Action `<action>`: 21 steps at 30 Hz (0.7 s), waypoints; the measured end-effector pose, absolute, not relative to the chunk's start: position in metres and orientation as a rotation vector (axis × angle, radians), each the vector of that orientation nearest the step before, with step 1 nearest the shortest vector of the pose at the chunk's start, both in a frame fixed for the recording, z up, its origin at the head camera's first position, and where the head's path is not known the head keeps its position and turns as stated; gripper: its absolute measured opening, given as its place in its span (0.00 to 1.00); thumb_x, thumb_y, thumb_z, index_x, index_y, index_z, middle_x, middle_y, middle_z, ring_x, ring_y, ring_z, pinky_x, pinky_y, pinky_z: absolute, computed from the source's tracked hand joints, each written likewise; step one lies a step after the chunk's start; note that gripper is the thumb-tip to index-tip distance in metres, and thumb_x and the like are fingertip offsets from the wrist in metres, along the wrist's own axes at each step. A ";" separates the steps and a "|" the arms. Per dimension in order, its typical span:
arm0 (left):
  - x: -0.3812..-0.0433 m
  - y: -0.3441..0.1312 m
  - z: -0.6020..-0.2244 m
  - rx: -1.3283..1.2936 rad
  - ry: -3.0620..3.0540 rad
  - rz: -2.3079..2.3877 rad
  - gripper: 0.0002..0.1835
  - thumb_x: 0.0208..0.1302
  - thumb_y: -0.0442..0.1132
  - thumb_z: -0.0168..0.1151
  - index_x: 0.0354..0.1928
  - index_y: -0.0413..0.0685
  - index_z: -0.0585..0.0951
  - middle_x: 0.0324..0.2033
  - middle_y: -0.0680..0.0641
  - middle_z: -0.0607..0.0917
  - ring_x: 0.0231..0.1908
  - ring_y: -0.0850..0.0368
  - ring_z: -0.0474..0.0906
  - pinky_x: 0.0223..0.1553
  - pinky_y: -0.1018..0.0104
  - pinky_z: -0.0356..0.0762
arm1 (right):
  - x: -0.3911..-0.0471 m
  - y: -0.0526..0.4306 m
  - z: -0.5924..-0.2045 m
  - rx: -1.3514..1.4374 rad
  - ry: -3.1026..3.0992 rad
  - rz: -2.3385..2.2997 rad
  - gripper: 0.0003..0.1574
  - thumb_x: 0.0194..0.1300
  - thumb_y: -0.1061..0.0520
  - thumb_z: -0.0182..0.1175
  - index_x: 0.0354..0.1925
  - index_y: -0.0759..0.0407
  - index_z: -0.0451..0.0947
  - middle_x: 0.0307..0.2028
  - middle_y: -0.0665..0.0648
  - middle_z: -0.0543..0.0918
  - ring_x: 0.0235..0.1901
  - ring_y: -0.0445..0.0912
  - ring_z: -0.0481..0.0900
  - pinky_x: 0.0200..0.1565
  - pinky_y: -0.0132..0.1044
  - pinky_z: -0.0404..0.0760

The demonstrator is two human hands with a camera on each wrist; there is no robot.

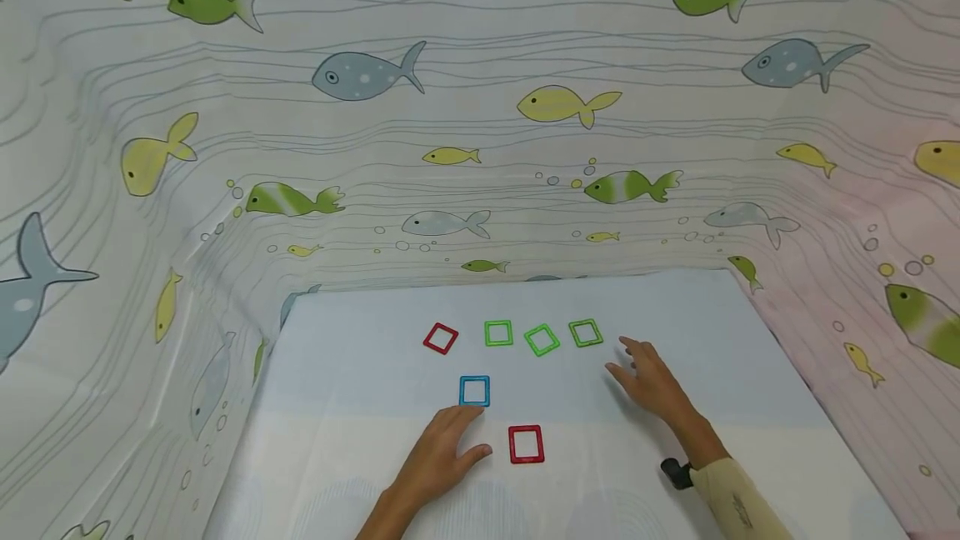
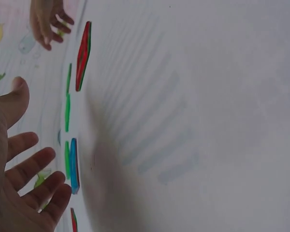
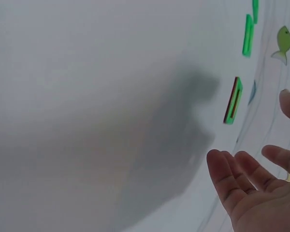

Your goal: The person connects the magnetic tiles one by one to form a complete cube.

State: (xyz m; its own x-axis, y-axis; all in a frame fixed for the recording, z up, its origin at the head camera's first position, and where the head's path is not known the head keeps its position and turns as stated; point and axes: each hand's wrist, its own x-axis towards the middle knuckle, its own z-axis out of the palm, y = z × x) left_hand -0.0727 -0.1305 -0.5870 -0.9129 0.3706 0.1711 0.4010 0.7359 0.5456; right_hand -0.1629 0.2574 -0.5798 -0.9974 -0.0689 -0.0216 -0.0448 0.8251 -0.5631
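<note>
My left hand [image 1: 442, 455] hovers at the near part of the table, its fingers loosely bent and the thumb apart. Its fingertips overlap the lower edge of a blue square frame [image 1: 462, 391] in the head view. To the right of that thumb lies a red square frame [image 1: 513, 445]. My right hand [image 1: 651, 380] is held over the table at the right, fingers spread and nothing in them. Nearest to it is a green square frame [image 1: 582, 322], also seen edge-on as a green frame [image 3: 236, 102] in the right wrist view.
Two more green frames, one upright [image 1: 498, 322] and one turned [image 1: 533, 332], lie in the back row with a second red frame [image 1: 432, 334] at its left end. White fish-patterned cloth [image 1: 465, 127] rises behind and beside the white table [image 1: 360, 357]. A black piece [image 1: 677, 473] sits at my right wrist.
</note>
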 end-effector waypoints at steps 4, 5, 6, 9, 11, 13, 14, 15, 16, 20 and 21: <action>-0.072 -0.123 -0.588 -0.663 -2.887 -0.946 0.34 0.62 0.58 0.67 0.66 0.52 0.74 0.62 0.53 0.78 0.62 0.53 0.74 0.61 0.51 0.76 | -0.171 0.251 -0.579 -0.073 2.931 -0.917 0.44 0.70 0.42 0.60 0.72 0.66 0.61 0.60 0.70 0.73 0.55 0.61 0.77 0.51 0.56 0.80; -0.071 -0.121 -0.589 -0.660 -2.898 -0.963 0.34 0.62 0.58 0.67 0.67 0.52 0.74 0.62 0.53 0.78 0.63 0.53 0.74 0.61 0.51 0.76 | -0.173 0.249 -0.579 -0.067 2.929 -0.916 0.44 0.70 0.42 0.60 0.71 0.66 0.61 0.59 0.69 0.73 0.55 0.60 0.77 0.51 0.56 0.80; -0.070 -0.119 -0.589 -0.657 -2.913 -0.985 0.34 0.62 0.58 0.67 0.67 0.52 0.74 0.63 0.53 0.78 0.63 0.53 0.73 0.62 0.50 0.76 | -0.175 0.247 -0.578 -0.061 2.925 -0.917 0.44 0.70 0.42 0.61 0.71 0.67 0.61 0.59 0.70 0.73 0.55 0.60 0.77 0.52 0.56 0.80; -0.069 -0.112 -0.592 -0.629 -2.964 -1.034 0.35 0.62 0.57 0.67 0.68 0.54 0.73 0.64 0.54 0.77 0.64 0.53 0.73 0.63 0.49 0.75 | -0.181 0.243 -0.578 -0.046 2.922 -0.903 0.43 0.69 0.44 0.61 0.70 0.69 0.62 0.59 0.70 0.74 0.55 0.61 0.77 0.52 0.56 0.80; -0.068 -0.107 -0.595 -0.616 -2.986 -1.058 0.35 0.62 0.57 0.68 0.69 0.55 0.72 0.65 0.54 0.76 0.64 0.52 0.72 0.63 0.49 0.75 | -0.185 0.242 -0.578 -0.037 2.920 -0.900 0.43 0.69 0.45 0.62 0.69 0.70 0.63 0.59 0.70 0.74 0.55 0.61 0.77 0.52 0.55 0.80; -0.067 -0.104 -0.597 -0.598 -3.010 -1.061 0.35 0.61 0.57 0.69 0.69 0.57 0.72 0.66 0.55 0.75 0.65 0.53 0.71 0.62 0.49 0.75 | -0.188 0.240 -0.578 -0.020 2.916 -0.903 0.43 0.69 0.46 0.62 0.69 0.71 0.63 0.58 0.70 0.74 0.55 0.61 0.77 0.53 0.55 0.80; -0.067 -0.102 -0.598 -0.594 -3.016 -1.064 0.36 0.60 0.56 0.69 0.69 0.57 0.72 0.66 0.55 0.75 0.65 0.52 0.71 0.62 0.49 0.75 | -0.190 0.239 -0.578 -0.013 2.915 -0.907 0.43 0.69 0.46 0.62 0.69 0.72 0.63 0.58 0.70 0.74 0.55 0.61 0.77 0.53 0.55 0.80; -0.067 -0.100 -0.599 -0.589 -3.023 -1.062 0.36 0.60 0.56 0.70 0.69 0.58 0.72 0.66 0.54 0.74 0.65 0.52 0.70 0.62 0.49 0.75 | -0.191 0.238 -0.578 -0.005 2.913 -0.909 0.43 0.69 0.46 0.63 0.68 0.72 0.63 0.58 0.70 0.74 0.55 0.61 0.77 0.53 0.55 0.79; -0.067 -0.098 -0.600 -0.590 -3.028 -1.052 0.37 0.59 0.56 0.70 0.69 0.58 0.72 0.66 0.54 0.74 0.65 0.52 0.70 0.63 0.49 0.75 | -0.193 0.238 -0.579 0.005 2.907 -0.914 0.43 0.69 0.45 0.63 0.68 0.73 0.63 0.58 0.70 0.74 0.56 0.61 0.77 0.54 0.55 0.79; -0.067 -0.090 -0.602 -0.597 -3.022 -1.052 0.38 0.57 0.54 0.73 0.69 0.56 0.73 0.65 0.53 0.75 0.65 0.51 0.69 0.63 0.47 0.74 | -0.201 0.236 -0.582 0.018 2.897 -0.918 0.44 0.68 0.44 0.63 0.68 0.73 0.64 0.57 0.69 0.75 0.55 0.60 0.77 0.54 0.54 0.79; -0.067 -0.088 -0.603 -0.604 -3.018 -1.051 0.38 0.57 0.54 0.73 0.68 0.56 0.73 0.65 0.53 0.75 0.65 0.51 0.69 0.63 0.47 0.73 | -0.203 0.236 -0.583 0.011 2.902 -0.913 0.44 0.68 0.44 0.63 0.67 0.74 0.64 0.56 0.69 0.75 0.54 0.59 0.77 0.54 0.54 0.80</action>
